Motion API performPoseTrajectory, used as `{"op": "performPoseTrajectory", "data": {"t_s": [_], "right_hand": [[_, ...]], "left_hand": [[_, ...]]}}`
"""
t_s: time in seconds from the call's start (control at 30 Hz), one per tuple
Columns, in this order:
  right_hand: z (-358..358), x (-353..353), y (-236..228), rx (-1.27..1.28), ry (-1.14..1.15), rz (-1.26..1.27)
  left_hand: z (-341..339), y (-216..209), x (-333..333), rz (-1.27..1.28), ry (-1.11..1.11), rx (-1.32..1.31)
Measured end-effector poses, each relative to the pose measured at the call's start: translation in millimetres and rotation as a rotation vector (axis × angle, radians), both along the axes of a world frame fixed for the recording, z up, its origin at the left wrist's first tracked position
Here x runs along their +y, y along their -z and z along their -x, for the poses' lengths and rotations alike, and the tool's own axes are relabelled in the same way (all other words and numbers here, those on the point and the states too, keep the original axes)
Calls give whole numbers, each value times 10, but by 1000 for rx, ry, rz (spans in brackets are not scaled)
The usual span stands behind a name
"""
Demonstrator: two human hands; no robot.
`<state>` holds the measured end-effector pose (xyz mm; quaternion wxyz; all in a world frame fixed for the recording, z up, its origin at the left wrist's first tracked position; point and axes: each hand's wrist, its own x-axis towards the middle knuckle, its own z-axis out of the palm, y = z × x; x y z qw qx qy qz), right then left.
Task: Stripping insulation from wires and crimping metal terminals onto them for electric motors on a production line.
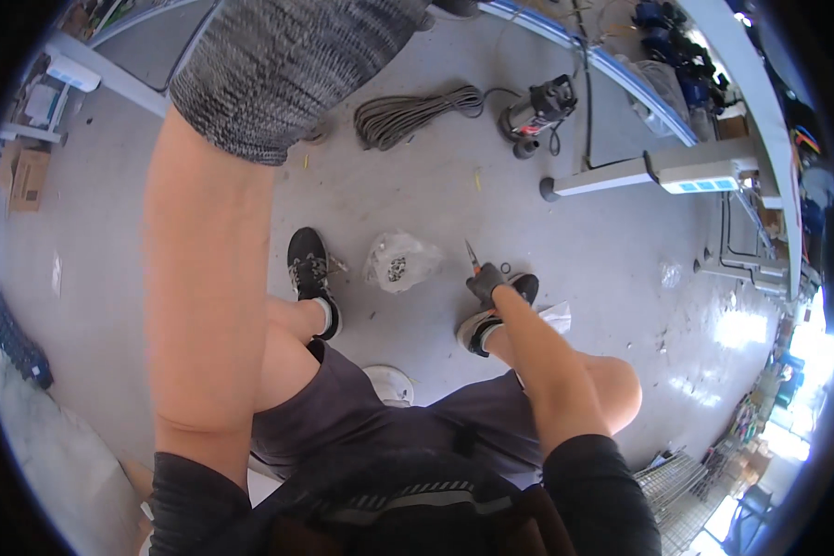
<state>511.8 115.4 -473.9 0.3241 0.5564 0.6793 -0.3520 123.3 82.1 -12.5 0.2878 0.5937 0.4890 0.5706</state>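
My left hand (296,69), in a grey knitted glove, is raised large and close at the top of the picture. Its fingers run out of view, so any grip is hidden. Down by my right shoe (525,287), my right hand (484,284) wears a dark grey glove and is closed on a slim tool with an orange handle and a pointed metal tip (471,250). The tool's exact kind is too small to tell. A small dark ring (505,268) lies beside that hand. Between my feet rests a clear plastic bag (415,259) with small metallic parts (397,270) in it.
Ahead on the grey floor are a coiled cable (408,119) and a pump-like machine (539,109). A white table leg (612,176) with a power strip (702,184) stands right of them. A cardboard box (30,179) and a black ribbed strip (18,338) are at the left.
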Motion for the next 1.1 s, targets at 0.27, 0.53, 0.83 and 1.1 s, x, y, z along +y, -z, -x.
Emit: {"op": "performPoseTrajectory", "data": {"t_s": [0.27, 0.53, 0.83, 1.1], "right_hand": [[390, -832, 189, 11, 246, -388], [1472, -324, -1155, 639, -273, -226], [2346, -780, -1703, 3, -641, -33], [2047, -1112, -638, 105, -726, -590]], "left_hand": [[156, 26, -184, 63, -58, -10], [283, -114, -303, -1, -16, 25], [163, -357, -379, 230, -291, 45], [639, -19, -446, -42, -152, 31]]}}
